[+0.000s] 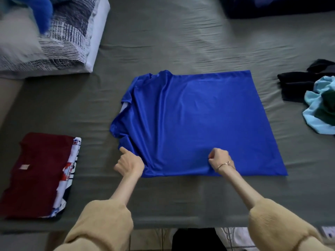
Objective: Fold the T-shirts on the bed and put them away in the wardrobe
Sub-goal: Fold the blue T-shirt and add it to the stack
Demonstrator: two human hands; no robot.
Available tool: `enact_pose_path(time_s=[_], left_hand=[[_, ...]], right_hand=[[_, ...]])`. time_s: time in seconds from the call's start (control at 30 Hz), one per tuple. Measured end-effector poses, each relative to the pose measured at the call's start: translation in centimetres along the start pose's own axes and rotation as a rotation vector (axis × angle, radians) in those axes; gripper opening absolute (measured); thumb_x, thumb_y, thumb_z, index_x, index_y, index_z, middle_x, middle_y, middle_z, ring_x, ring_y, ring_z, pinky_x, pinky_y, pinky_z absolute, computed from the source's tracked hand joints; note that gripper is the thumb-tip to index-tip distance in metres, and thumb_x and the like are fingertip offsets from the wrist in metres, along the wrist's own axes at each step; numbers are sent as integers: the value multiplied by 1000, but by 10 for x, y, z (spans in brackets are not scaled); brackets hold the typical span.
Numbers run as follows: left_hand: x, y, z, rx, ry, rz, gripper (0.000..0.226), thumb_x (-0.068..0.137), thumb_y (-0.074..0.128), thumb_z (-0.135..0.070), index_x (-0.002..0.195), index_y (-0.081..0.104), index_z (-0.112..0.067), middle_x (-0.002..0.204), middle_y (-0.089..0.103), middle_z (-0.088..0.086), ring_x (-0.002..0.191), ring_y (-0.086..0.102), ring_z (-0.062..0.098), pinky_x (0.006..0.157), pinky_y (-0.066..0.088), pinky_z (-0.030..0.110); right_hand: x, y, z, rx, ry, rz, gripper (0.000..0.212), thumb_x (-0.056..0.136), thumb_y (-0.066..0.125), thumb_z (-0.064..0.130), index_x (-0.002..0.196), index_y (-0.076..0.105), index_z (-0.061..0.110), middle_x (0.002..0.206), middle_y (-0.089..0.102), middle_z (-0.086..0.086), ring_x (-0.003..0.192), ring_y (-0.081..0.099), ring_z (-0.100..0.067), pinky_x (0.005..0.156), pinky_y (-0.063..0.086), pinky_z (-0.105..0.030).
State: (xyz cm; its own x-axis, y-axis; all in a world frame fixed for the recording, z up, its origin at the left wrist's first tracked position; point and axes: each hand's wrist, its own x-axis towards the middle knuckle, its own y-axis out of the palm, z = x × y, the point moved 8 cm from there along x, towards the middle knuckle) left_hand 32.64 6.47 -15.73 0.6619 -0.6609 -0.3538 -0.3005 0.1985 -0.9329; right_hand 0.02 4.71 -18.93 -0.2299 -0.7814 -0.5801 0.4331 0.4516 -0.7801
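A bright blue T-shirt (195, 120) lies spread on the grey bed sheet (163, 42), its collar end to the left and its hem to the right. My left hand (129, 163) grips the shirt's near left edge, with the index finger stretched out along the cloth. My right hand (218, 157) is curled and pinches the fabric near the middle of the front edge; a thin bracelet sits on that wrist. Folds in the cloth run from both hands. A folded dark red shirt (38, 171) lies on a folded white printed one (71, 171) at the near left.
A striped pillow (59, 42) with a blue plush thing on it lies at the far left. Loose black (297, 86), light blue (313, 113) and green clothes are heaped at the right edge. Dark clothing lies at the far right. The bed's front edge runs just below my forearms.
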Motion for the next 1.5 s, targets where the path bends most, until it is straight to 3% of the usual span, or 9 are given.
enact_pose_path(time_s=[0.23,0.47,0.67,0.83,0.93,1.03,1.23,1.4,1.5], left_hand=[[63,26,14,-751,-117,251,56,89,62,-35,129,43,-1,128,54,16,114,54,34,97,45,41],[59,25,57,-593,-112,152,45,93,52,-21,133,46,-1,133,52,20,121,49,35,99,36,35],[54,50,111,-827,-265,300,20,79,50,1,99,50,-4,104,62,23,77,57,29,62,50,33],[35,45,132,-847,-285,405,26,76,41,13,92,51,-5,78,55,11,47,55,22,29,38,16],[29,48,141,-819,-289,397,23,74,40,13,71,49,-9,80,58,14,61,66,36,34,40,16],[24,43,151,-691,-250,343,26,75,41,12,59,45,-7,63,49,11,62,52,31,50,36,29],[13,40,158,-669,-227,356,33,78,37,15,55,37,-8,58,37,5,60,34,23,45,21,29],[9,38,156,-699,-241,380,30,79,36,13,56,39,-6,59,37,8,53,31,20,46,21,27],[9,36,159,-700,-258,365,29,81,36,11,58,40,-5,63,41,9,54,34,21,47,24,27]], right_hand=[[-21,84,119,269,-311,362,14,79,58,14,72,53,25,90,70,-6,83,68,-24,77,57,-37],[-66,115,191,-159,-726,250,67,67,74,51,117,41,21,110,55,5,101,54,-19,71,36,-31],[-92,135,218,-387,-925,53,63,75,67,27,128,34,16,119,47,-2,112,49,-21,80,39,-33],[-111,145,224,-417,-994,48,35,83,48,6,117,47,12,115,54,-5,112,50,-25,85,34,-33],[-111,131,216,-203,-845,17,25,81,47,8,105,55,13,109,58,-3,109,51,-24,86,32,-32],[-102,114,176,132,-369,-87,16,85,47,14,100,50,10,107,57,-5,104,53,-25,79,40,-32],[-108,148,113,853,407,62,53,80,68,26,119,46,-2,117,58,-19,106,58,-36,82,44,-33],[-111,161,132,1109,450,263,37,73,73,26,91,50,4,79,58,-7,83,56,-25,62,39,-28],[-110,161,136,1087,395,306,26,77,71,24,76,49,9,87,52,-6,87,46,-25,66,36,-29]])
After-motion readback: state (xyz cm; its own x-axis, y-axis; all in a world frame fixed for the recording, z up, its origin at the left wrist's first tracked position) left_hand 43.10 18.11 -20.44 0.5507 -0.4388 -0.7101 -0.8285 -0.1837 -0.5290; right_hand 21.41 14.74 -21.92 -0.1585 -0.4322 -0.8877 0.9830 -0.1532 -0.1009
